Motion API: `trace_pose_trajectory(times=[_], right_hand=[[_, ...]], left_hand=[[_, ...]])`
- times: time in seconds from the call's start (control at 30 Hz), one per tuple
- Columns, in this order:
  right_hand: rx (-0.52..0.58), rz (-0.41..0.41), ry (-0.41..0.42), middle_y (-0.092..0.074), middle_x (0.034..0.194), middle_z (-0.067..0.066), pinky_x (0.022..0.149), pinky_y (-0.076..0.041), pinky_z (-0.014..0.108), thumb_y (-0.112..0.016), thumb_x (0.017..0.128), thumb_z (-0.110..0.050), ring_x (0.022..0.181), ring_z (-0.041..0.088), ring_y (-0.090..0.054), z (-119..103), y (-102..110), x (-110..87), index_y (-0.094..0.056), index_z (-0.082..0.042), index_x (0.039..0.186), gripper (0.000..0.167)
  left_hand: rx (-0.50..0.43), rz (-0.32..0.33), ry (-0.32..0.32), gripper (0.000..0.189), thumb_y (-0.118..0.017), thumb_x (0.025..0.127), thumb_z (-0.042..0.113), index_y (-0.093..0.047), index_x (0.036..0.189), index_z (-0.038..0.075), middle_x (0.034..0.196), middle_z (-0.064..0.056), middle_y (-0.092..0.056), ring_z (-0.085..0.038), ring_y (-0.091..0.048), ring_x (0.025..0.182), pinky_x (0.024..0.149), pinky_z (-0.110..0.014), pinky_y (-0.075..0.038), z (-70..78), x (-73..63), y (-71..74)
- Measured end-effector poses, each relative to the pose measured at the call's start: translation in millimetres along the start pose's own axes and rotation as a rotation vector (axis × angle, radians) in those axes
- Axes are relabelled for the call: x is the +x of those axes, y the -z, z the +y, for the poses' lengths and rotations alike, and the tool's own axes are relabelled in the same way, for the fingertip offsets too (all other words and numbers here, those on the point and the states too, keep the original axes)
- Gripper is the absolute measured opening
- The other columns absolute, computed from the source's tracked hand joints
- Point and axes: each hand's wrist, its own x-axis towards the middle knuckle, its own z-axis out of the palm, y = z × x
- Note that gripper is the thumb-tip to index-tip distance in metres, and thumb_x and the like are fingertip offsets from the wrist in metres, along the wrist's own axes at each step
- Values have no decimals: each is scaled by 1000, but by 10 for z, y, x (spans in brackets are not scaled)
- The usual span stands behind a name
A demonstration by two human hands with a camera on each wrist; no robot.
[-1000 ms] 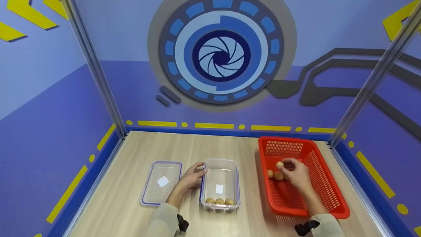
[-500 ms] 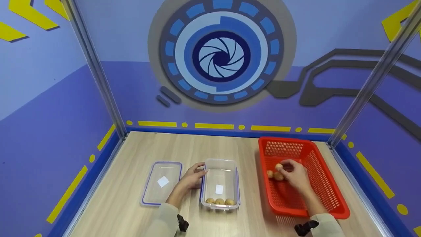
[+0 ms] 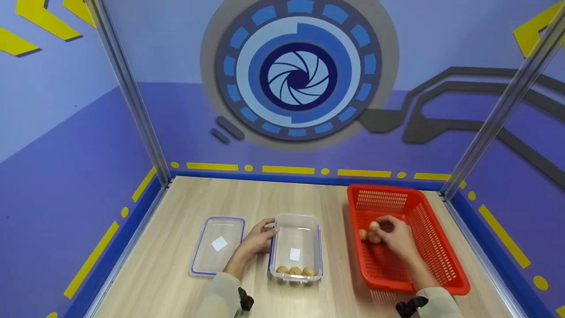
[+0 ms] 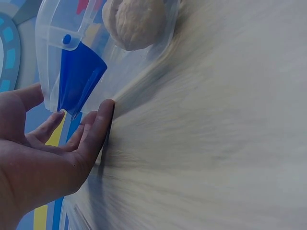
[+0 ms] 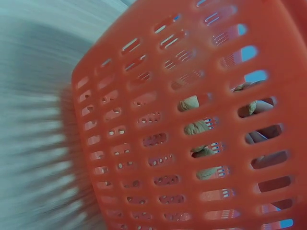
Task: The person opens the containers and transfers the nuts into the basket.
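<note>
In the head view, a clear plastic food container (image 3: 295,238) with a blue-edged side stands mid-table, three walnuts (image 3: 295,271) lined up at its near end. My left hand (image 3: 256,240) holds its left side, thumb over the rim and fingers outside; the left wrist view shows these fingers beside a hanging blue clip (image 4: 79,74). Over in the red basket (image 3: 368,269), my right hand (image 3: 399,236) pinches a walnut (image 3: 374,225) between thumb and fingers. Other walnuts (image 3: 363,234) lie just beneath it. Through the basket's slots, the right wrist view shows only bits of hand and walnuts.
Left of the container lies its clear lid (image 3: 217,256) with a blue seal and a white label. The basket's tall slotted walls surround my right hand. Purple panels (image 3: 79,185) and metal posts (image 3: 132,97) border the wooden table (image 3: 247,194).
The right hand, with the pinched walnut, has shifted very slightly within the basket, and the walnut sits a little lower. My left hand and the container stay put.
</note>
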Motion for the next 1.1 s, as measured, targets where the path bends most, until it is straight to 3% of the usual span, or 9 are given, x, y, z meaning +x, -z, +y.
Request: trace_pose_trajectory(times=[0.47, 0.73, 1.1], right_hand=[[-12, 22, 3, -74, 116, 21, 81, -53, 17, -80, 97, -17, 106, 32, -72, -22, -5, -7, -71, 2, 122, 33], [-11, 51, 37, -75, 111, 14, 80, -54, 18, -81, 97, -18, 101, 25, -71, -76, 16, -5, -73, -2, 120, 29], [98, 58, 154, -75, 108, 10, 83, -54, 18, -82, 96, -21, 98, 21, -69, -462, -78, -57, -74, -6, 117, 28]], left_hand=[[3, 2, 5, 51, -59, 109, 14, -44, 156, 1, 140, -28, -56, -45, -64, 120, 88, -50, -61, -14, 10, -9], [8, -10, 9, 51, -58, 110, 16, -43, 157, 3, 143, -28, -55, -44, -64, 121, 87, -47, -61, -22, 31, 10], [1, -16, 21, 51, -58, 110, 17, -43, 158, 5, 143, -26, -54, -42, -67, 117, 82, -46, -62, -23, 14, 16]])
